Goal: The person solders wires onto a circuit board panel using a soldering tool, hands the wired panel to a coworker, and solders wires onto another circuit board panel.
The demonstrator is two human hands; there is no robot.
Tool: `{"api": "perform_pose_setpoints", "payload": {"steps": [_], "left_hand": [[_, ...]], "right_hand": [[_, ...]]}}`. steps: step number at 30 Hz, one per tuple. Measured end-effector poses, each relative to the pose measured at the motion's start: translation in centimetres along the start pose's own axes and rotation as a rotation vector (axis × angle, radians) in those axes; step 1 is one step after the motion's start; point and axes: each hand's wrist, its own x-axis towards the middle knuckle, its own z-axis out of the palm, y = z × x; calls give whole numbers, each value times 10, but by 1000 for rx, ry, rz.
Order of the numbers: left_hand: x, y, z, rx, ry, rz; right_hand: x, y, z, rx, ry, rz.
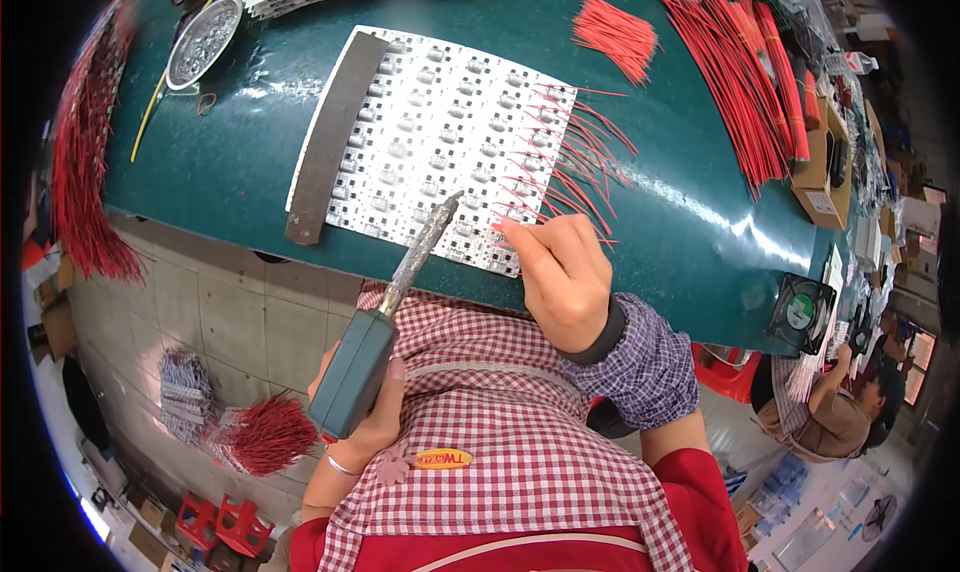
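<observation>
head: worn left fisheye | faces: steeply down | covers: left hand point(376, 420), right hand point(567, 280), green table point(230, 162) | range: near

A bibbed apron point(520, 497), checked in red and white, is worn over a red shirt point(710, 502) trimmed with pale piping point(530, 539). The bib is decorated with a yellow oval patch point(443, 458) and a pinkish ornament point(393, 466). The right forearm point(676, 438) is covered by a purple-and-white checked oversleeve point(645, 362), dark-cuffed; the left wrist point(352, 452) is ringed by a silvery bangle point(340, 467).

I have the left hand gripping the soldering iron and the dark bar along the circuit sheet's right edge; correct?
No: in the head view the dark bar lies along the left edge of the circuit sheet. The left hand does grip the soldering iron.
</observation>
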Motion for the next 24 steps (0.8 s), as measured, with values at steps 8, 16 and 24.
{"api": "perform_pose_setpoints", "payload": {"steps": [8,16,24], "left_hand": [[-7,-7,2,-34,-59,5],[-10,-6,4,-61,-129,9],[4,10,2,10,-108,112]], "right_hand": [[-4,7,0,115,-49,86],[-5,7,2,126,-73,90],[-3,7,0,128,-101,88]]}}
